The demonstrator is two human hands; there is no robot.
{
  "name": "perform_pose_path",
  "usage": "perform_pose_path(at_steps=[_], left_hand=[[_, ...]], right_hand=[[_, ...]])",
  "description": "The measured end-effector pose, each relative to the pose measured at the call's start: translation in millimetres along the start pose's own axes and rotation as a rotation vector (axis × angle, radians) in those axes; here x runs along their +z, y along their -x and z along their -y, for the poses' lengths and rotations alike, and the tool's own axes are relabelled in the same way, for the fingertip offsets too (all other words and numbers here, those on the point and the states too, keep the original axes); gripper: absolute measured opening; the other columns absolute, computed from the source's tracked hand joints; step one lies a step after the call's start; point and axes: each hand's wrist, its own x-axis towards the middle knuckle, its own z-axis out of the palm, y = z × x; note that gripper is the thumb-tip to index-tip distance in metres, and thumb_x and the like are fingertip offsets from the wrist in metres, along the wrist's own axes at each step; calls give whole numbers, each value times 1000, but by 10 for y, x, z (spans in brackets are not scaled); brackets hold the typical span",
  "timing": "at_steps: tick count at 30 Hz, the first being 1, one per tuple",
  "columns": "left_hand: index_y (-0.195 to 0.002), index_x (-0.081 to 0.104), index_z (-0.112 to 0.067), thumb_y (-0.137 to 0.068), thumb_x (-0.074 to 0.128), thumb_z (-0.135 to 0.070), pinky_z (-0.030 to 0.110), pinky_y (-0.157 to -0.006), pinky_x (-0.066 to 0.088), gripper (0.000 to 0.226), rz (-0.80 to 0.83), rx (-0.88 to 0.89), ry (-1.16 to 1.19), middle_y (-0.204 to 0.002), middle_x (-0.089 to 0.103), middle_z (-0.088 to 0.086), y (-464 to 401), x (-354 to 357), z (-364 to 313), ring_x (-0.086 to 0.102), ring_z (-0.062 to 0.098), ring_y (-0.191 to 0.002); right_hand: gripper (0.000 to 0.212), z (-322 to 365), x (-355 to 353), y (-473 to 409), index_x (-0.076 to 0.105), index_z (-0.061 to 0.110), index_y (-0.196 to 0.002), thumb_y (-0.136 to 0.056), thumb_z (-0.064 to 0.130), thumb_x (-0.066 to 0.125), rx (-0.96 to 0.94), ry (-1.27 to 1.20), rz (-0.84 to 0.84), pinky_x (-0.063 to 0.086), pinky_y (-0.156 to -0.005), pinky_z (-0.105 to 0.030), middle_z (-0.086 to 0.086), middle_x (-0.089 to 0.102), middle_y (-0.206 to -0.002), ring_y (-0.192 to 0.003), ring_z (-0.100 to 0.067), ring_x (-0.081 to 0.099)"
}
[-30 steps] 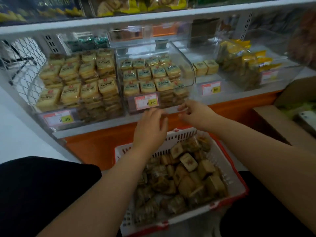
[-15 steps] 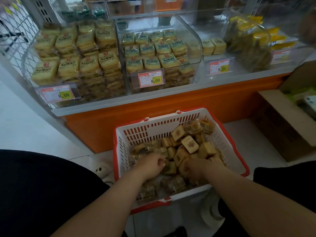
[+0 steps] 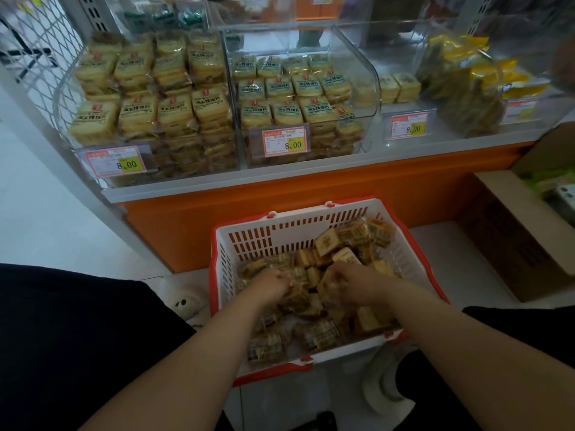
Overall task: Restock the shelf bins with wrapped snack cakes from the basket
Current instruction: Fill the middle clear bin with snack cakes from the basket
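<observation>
The shelf (image 3: 280, 181) at 12 o'clock is the largest thing here, white metal with an orange base, and it carries clear hard plastic bins. The left bin (image 3: 67, 98) at 11 o'clock is packed high with pale square packs. The middle bin (image 3: 354, 48) is nearly full. The bin at 1 o'clock (image 3: 373, 126) holds only two small pale cakes, so I judge that it has the most room.

The basket (image 3: 222, 262) stands on the floor in front of me, white slotted plastic with a red rim, stiff and light. Inside lie the wrapped snack cakes (image 3: 326, 242), a loose heap of small brown blocks, each in shiny clear film.

I judge the cakes to be light and soft; hard pressure can crush them, and the film looks slippery and crinkly. It seems best to take each one by its two flat sides, not by the loose film ends.

My left hand (image 3: 273, 283) is at 7 o'clock in the heap, fingers curled into the packs. My right hand (image 3: 357, 283) is just beside it, its grip narrow around one cake. What exactly the left grip holds I cannot tell.
</observation>
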Motion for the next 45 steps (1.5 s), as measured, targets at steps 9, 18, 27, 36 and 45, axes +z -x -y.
perform_pose_path(at_steps=[9, 18, 27, 36, 45], left_hand=[[-130, 58, -13, -96, 57, -9, 31, -77, 52, 34, 263, 47, 786, -101, 72, 9, 238, -256, -301, 67, 21, -89], [-124, 55, -19, -89, 64, 1, 28, -64, 56, 41, 165, 290, 748, -97, 76, 4, 373, -404, -602, 74, 20, -86], [-127, 58, -23, -93, 58, -1, 27, -72, 58, 40, 25, 528, 292, -110, 68, 0, 674, -832, -1507, 69, 10, -91], [-111, 59, -25, -82, 75, -2, 33, -79, 60, 40, -126, 751, 217, -118, 63, 3, 611, -1424, -2346, 64, 20, -107], [-116, 62, -24, -88, 72, -10, 47, -84, 59, 33, -267, 750, 361, -115, 67, 10, -36, -1494, -2959, 69, 30, -100]], right_hand=[[30, 483, -411, 178, 61, 22, -99, -73, 15, 73, -252, -608, 14, 56, -84, -34, -5, 63, -114, -104, -18, 64], [20, 615, -922, 303, 61, 22, -104, -89, 11, 67, -208, -564, -319, 53, -93, -54, -4, 66, -110, -105, -31, 64], [62, 1035, -1662, 571, 43, 28, -131, -81, 24, 78, -400, -192, -432, 50, -63, -11, 16, 55, -106, -85, 9, 61], [16, 1260, -2356, 467, 67, 26, -100, -86, 24, 74, -477, -57, -388, 52, -62, -13, 3, 70, -94, -73, 2, 66], [15, 1174, -2634, -35, 62, 19, -96, -88, 27, 72, -384, -434, -816, 56, -59, -26, 1, 66, -90, -70, -10, 66]])
